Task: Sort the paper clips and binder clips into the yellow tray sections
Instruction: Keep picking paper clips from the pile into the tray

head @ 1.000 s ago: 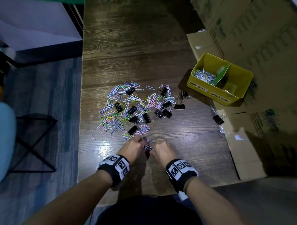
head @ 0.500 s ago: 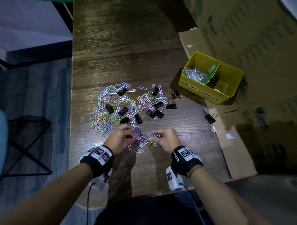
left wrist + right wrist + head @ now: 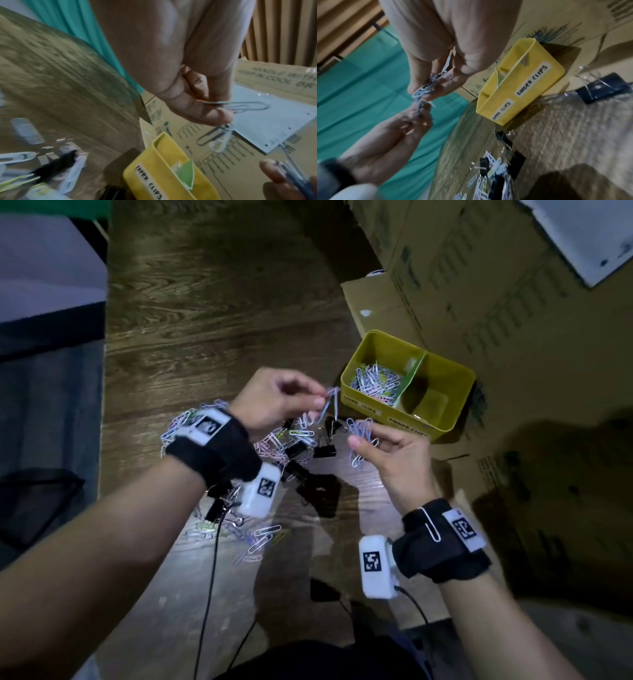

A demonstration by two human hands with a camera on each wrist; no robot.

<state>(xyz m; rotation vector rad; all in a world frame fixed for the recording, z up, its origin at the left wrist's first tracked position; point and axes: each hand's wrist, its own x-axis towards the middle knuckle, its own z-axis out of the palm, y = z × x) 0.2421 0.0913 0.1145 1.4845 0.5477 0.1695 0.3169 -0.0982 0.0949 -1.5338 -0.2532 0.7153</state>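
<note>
While the left hand point(image 3: 274, 402) and right hand point(image 3: 390, 453) each pinch paper clips point(image 3: 359, 436), carrying is underway; next, release them into the yellow tray point(image 3: 442, 422) section just ahead.

Dim, vignetted head view; blurred wrist views

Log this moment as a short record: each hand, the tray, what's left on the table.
left hand: pinches a few paper clips, raised above the pile
right hand: holds a bunch of paper clips near the tray
yellow tray: paper-clip section part filled, binder-clip section looks empty
table: mixed pile of paper clips and black binder clips remains
</note>
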